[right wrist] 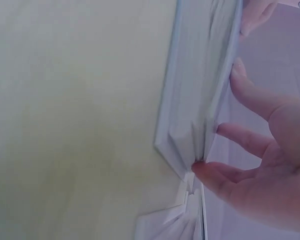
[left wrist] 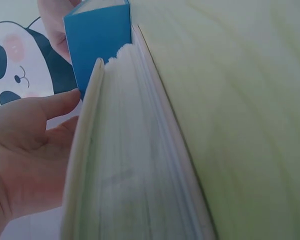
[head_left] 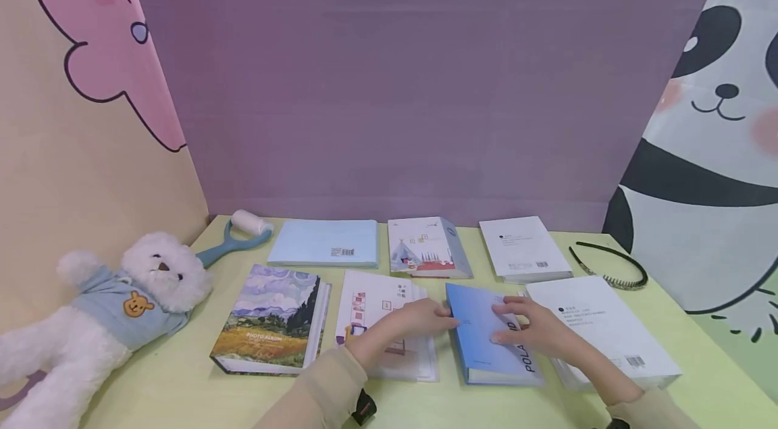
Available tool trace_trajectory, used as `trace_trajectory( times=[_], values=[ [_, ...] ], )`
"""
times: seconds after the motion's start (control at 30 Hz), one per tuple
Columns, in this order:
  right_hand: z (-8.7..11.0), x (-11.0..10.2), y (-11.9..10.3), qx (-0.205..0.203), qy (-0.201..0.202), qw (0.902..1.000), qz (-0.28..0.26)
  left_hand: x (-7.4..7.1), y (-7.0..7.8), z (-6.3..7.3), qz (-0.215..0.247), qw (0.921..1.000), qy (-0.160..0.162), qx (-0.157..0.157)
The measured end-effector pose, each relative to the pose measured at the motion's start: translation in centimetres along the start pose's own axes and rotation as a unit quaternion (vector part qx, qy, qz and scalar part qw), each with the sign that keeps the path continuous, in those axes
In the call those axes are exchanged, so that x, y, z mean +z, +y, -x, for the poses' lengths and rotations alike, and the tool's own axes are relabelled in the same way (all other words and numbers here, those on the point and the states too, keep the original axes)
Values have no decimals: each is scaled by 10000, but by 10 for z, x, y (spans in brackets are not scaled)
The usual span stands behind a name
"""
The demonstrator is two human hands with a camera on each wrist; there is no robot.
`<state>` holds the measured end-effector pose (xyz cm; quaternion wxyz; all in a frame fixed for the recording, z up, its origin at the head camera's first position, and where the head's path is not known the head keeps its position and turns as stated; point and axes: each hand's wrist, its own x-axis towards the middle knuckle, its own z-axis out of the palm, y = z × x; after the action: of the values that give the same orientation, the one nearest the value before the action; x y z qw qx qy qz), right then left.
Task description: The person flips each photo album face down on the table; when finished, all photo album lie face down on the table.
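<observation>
A blue photo album (head_left: 483,327) with dark lettering down its right side lies near the table's front. At its left edge, my left hand (head_left: 422,318) touches the spine (left wrist: 97,42) with thumb and fingertips. My right hand (head_left: 537,327) rests its thumb and spread fingertips on the album's cover. One right fingertip (right wrist: 199,167) reaches the edge of the pages in the right wrist view. Below my left forearm lies a white illustrated album (head_left: 358,311) in a clear sleeve, partly covered by the arm. Its page edges (left wrist: 125,150) fill the left wrist view.
A landscape-cover photo album (head_left: 267,321) lies left, a white album (head_left: 608,331) right. Behind are a light-blue album (head_left: 325,240), a tent-picture album (head_left: 419,246) and another white one (head_left: 523,246). A plush bear (head_left: 134,307), a lint roller (head_left: 243,233) and a headband (head_left: 638,267) flank them.
</observation>
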<state>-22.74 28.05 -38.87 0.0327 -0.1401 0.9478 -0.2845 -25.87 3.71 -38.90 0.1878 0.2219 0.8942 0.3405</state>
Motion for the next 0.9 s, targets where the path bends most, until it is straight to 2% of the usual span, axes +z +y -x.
trace_trajectory(
  times=[0.1, 0.23, 0.37, 0.5, 0.6, 0.73, 0.9],
  values=[
    [-1, 0, 0, -55, 38, 9999, 81, 1, 2, 0, -83, 9999, 33, -147],
    [-1, -1, -2, 23, 114, 9999, 23, 2, 2, -3, 43, 9999, 109, -77],
    [-1, -1, -6, 148, 136, 9997, -160, -1, -2, -6, 595, 9980, 128, 157],
    [-5, 0, -10, 48, 202, 9990, -385, -5, -5, -5, 1373, 9900, 110, 305],
    [-8, 3, -13, -79, 219, 9979, -599, -10, -7, -3, 1784, 9831, 177, 375],
    [-13, 7, -13, -221, 281, 9960, -820, -16, -6, 0, 2024, 9779, 371, 374],
    [-16, 12, -20, -422, 515, 9937, -904, -19, -7, 1, 2539, 9658, 473, 223]
  ],
)
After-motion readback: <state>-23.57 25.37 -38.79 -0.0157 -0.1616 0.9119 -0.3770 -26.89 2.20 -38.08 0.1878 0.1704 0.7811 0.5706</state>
